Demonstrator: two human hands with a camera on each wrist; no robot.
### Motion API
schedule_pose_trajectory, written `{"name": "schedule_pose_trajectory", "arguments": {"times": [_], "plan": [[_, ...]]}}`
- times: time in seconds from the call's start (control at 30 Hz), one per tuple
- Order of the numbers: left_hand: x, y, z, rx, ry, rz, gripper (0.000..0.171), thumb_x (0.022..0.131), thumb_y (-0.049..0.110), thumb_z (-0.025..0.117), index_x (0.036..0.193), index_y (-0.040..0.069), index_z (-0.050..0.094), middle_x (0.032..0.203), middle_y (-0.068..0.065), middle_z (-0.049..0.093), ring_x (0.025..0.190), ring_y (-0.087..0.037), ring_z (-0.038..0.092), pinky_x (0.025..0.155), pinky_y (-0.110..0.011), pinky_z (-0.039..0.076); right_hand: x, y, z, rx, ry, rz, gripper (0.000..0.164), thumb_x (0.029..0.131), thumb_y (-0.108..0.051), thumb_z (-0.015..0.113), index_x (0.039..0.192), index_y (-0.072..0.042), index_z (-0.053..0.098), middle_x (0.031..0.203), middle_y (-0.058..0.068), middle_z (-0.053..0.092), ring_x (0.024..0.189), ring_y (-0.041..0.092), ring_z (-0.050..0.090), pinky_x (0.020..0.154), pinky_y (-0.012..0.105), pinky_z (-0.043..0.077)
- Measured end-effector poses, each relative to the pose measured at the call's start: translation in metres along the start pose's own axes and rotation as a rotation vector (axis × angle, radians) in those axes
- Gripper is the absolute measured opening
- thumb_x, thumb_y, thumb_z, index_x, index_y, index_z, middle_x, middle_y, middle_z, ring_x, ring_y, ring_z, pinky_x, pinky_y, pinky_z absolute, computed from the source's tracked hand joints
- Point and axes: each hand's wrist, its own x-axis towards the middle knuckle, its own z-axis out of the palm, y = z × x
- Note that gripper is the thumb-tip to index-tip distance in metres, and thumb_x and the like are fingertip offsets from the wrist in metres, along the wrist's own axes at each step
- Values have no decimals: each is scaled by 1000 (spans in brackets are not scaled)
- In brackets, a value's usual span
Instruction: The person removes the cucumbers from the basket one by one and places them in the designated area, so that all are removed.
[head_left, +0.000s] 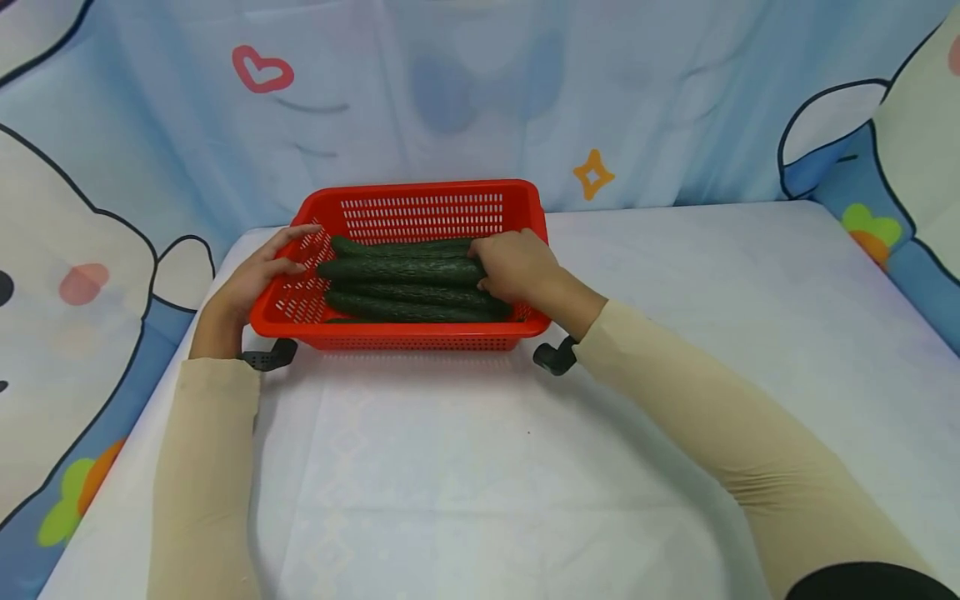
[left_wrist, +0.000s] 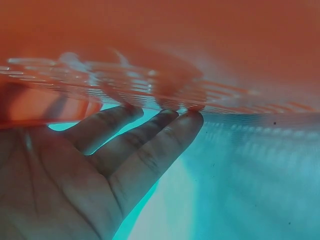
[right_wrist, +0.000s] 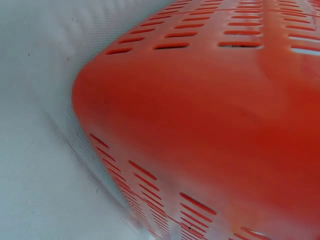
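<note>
Touching the basket (head_left: 405, 329) at nine o'clock, the left hand (head_left: 251, 282) spreads straight fingers; at three, the right hand (head_left: 521, 265) curls round one cucumber (head_left: 405, 270), best gripped gently.

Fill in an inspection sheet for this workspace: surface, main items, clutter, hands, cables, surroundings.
Surface: white covering, with some faint creases.
Main items: red basket with slotted walls, on the white covering; several dark green cucumbers lie lengthwise inside.
Clutter: black rounded thing at the head view's lower right edge, too cut off to identify.
Left hand: holds the basket's left end, some fingers against the outer wall.
Right hand: grips a cucumber at its right end; out of sight in the right wrist view.
Cables: nothing seen.
Surroundings: blue cartoon-print backdrop behind and at both sides.
</note>
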Motion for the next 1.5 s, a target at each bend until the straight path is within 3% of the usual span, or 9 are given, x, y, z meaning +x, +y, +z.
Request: {"name": "schedule_pose_trajectory", "arguments": {"times": [0.33,0.57,0.77,1.1,1.5], "plan": [[2,-2,-2,-16,-14,8,58,100,10,44,151,35,34,151,-12,33,106,-17,63,78,-29,61,2,0,4,-29,-21,-7,54,88,-30,73,136,-12,57,119,8,71,111,23,66,102,47,47],[1,-1,-2,-37,-14,10,59,99,8,44,151,35,34,152,-12,32,106,-18,64,77,-29,61,0,1,2,-4,-33,-23,52,93,-32,67,139,-12,54,132,8,64,122,24,60,108,50,41],[0,0,-2,-54,-12,2,60,99,7,44,152,33,33,152,-12,31,106,-18,63,77,-29,61,-3,5,4,92,49,-62,53,93,-30,66,141,-12,51,136,10,59,122,25,58,103,47,46],[0,-1,-1,-17,9,12,59,99,9,45,151,35,35,151,-11,32,107,-18,62,77,-28,61,-11,12,6,382,202,-117,49,94,-27,65,140,-15,52,138,8,53,126,23,53,99,42,51],[2,-3,0,-44,-9,42,59,99,7,43,151,33,35,151,-12,32,109,-17,60,78,-27,61,-18,13,7,396,280,-127,48,88,-31,72,133,-19,61,133,7,57,110,23,60,90,42,54]]}}
